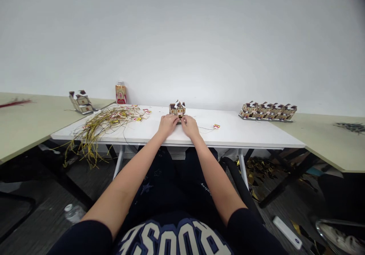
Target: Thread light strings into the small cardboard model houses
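Observation:
A small model house [177, 109] with a snowy roof stands on the white table [145, 133], between my two hands. My left hand [167, 125] touches its front left corner, with fingers pinched together. At its front right, my right hand [189, 125] has its fingertips closed on something too small to name. A red and white tag [216, 126] on a thin wire lies right of my right hand. Left of my hands lies a bundle of yellow wires [98, 127] with similar tags, partly hanging over the front edge.
A row of several model houses [268, 111] stands at the right. Another house [82, 102] stands on the left table, near a bottle with a red and gold label [121, 93]. Red strands [15, 102] lie far left, dark strands [352, 127] far right.

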A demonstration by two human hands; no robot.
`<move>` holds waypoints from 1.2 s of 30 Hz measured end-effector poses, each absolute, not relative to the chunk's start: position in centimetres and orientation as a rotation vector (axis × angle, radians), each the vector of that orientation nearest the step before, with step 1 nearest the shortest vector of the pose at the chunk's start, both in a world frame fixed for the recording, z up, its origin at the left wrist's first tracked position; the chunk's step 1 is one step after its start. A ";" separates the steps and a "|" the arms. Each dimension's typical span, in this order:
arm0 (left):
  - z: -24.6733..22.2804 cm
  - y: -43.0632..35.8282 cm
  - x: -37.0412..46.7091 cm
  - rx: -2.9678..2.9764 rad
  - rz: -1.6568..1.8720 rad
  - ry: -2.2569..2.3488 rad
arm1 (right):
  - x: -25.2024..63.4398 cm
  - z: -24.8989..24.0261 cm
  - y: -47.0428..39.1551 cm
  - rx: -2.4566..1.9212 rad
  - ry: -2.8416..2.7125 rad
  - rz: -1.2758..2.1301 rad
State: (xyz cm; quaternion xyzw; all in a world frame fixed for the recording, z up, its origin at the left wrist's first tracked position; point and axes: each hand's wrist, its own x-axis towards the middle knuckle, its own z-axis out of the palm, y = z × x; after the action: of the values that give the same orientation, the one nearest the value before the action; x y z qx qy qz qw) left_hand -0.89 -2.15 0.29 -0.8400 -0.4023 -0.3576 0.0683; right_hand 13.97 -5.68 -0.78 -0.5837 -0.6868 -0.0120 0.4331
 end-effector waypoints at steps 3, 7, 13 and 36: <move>0.2 -1.9 -1.0 -2.461 -1.173 -1.276 | 14.2 -0.7 -5.7 -1.546 -1.546 -0.065; 0.3 -2.0 -1.2 -2.342 -1.240 -1.429 | 14.2 -0.6 -6.0 -1.667 -1.387 -0.041; 0.3 -1.6 -1.0 -2.317 -1.217 -1.711 | 14.2 -0.6 -6.0 -1.701 -1.385 -0.081; 0.6 -0.8 -0.2 -2.445 -1.077 -1.817 | 14.0 -0.4 -5.9 -1.857 -1.586 -0.275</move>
State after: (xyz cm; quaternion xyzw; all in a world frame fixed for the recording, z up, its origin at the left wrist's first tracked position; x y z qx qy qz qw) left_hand -0.23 -0.79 0.62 -0.7560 -0.5619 -0.3329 -0.0445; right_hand 13.99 -5.93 -0.37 -0.7120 -0.6078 -0.1052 0.3354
